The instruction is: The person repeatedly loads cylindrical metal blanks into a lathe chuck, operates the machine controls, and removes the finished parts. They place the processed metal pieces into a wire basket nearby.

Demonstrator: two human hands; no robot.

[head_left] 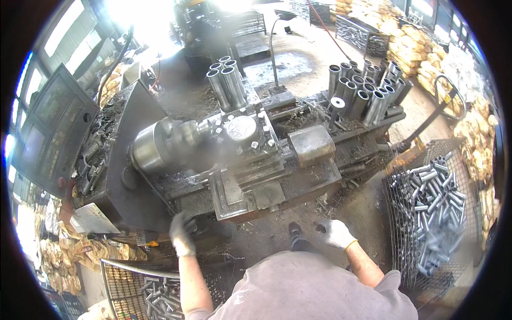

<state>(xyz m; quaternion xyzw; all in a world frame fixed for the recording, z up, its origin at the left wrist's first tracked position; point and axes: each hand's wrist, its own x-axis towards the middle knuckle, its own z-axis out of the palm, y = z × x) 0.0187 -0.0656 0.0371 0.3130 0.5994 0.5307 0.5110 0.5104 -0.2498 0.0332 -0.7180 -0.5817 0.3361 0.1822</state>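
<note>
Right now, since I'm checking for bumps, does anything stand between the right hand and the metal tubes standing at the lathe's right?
Yes: the near edge of the lathe bed lies between the gloved right hand and the standing metal tubes. The rounded metal housing sits left of that path.

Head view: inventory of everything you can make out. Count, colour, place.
Lathe: one, grey, centre
Chuck: one, silver, lathe's left end
Control panel: one, dark, far left
Small tube group: about five, silver, upright, upper centre
Large tube cluster: many, silver, lathe's right end
Right mesh basket: one, dark, holding many short silver tubes
Left mesh basket: one, lower left, holding silver tubes
Sacks: many, tan, both sides
Shirt: one, grey, bottom
Left hand: one, pale glove, by lathe's front
Right hand: one, pale glove, lower centre-right
</note>
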